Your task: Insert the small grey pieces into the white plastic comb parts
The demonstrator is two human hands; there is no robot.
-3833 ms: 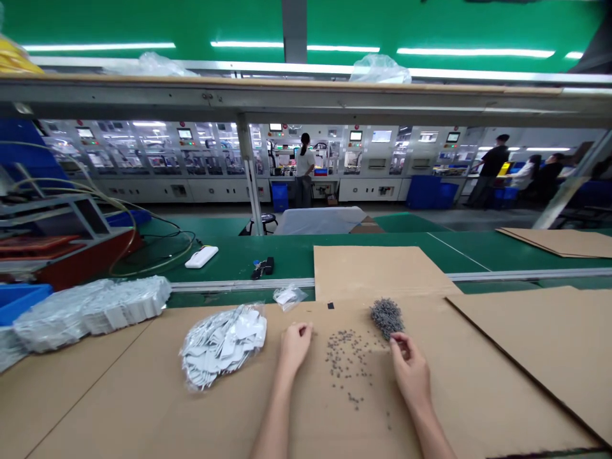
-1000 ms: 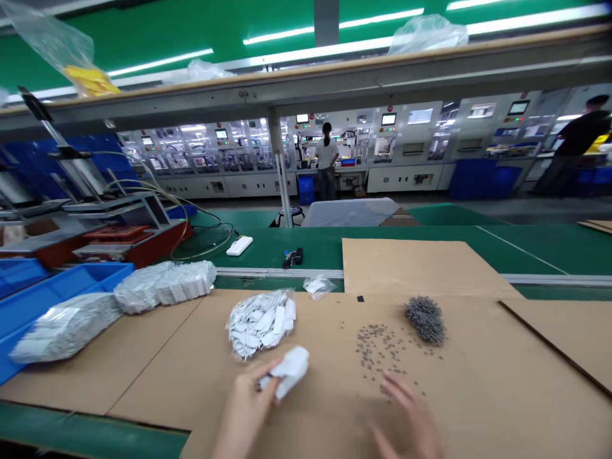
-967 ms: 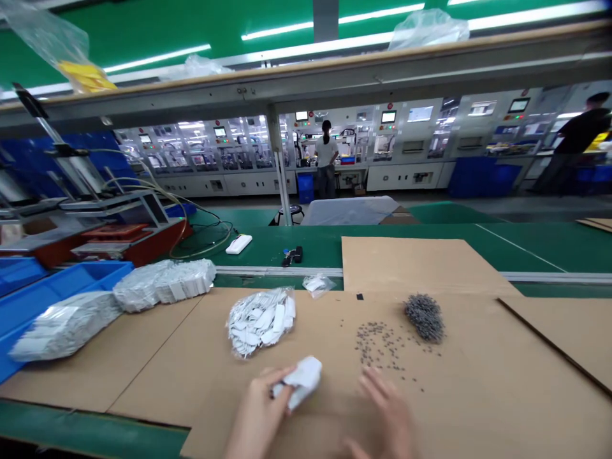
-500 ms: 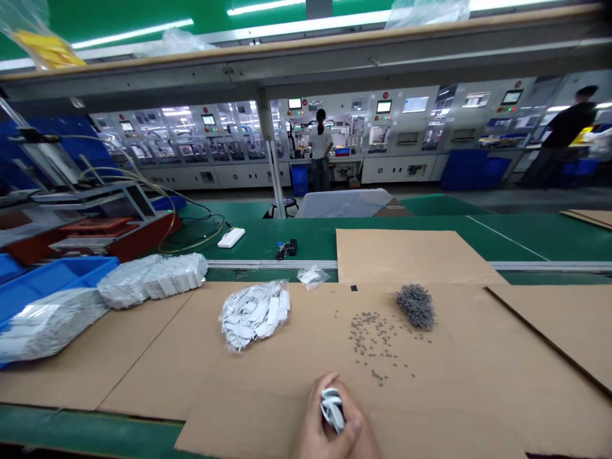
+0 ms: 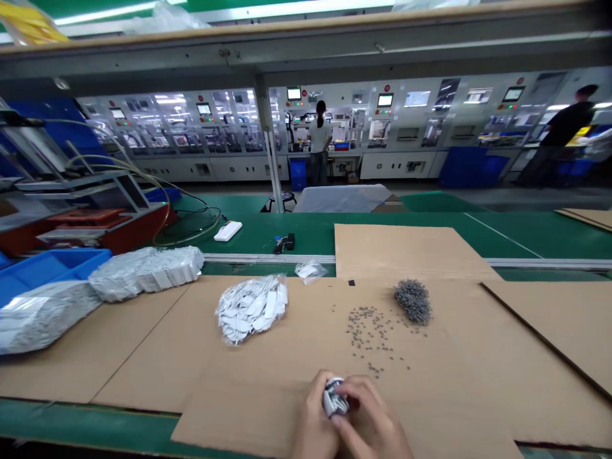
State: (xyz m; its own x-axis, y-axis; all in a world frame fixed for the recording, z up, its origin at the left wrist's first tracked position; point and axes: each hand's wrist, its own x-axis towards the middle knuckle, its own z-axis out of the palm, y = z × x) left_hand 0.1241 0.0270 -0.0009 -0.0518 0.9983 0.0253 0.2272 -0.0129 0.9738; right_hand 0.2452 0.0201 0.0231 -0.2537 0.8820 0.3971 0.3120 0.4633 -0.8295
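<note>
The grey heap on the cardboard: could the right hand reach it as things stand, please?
Probably yes: only scattered grey bits lie before the grey heap, though the right hand is busy with the left hand on a white bundle.

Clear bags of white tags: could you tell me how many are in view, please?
4: a bag against the blue bin, a bag beside it, a bag on the cardboard, a small bag beyond it.

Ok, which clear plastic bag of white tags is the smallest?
The small clear bag at the brown cardboard sheet's far edge; the other three bags are much fuller.
</note>
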